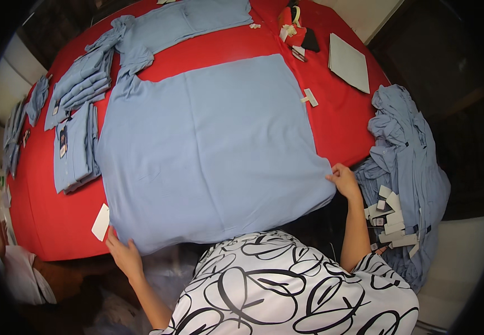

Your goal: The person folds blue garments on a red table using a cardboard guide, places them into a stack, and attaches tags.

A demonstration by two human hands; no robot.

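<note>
A light blue shirt [214,151] lies spread out before me, smooth at the body, with a faint crease down its middle. Its lower edge hangs over the near side of the table. At the near right corner my right hand [344,181] is closed, pinching the fabric between thumb and fingers. My left hand [123,255] is at the near left corner, fingers stretched and thumb apart, touching the shirt's edge. Beside those fingers a white tag [101,222] sticks out. A small white label [310,97] lies at the shirt's right edge.
Folded blue shirts [76,148] are stacked on the red tablecloth [46,223] at left. Another shirt [180,25] lies at the back. A white sheet [349,62] rests far right. Tagged shirts [406,167] hang in a heap at right. Another person's sleeve [27,276] shows at lower left.
</note>
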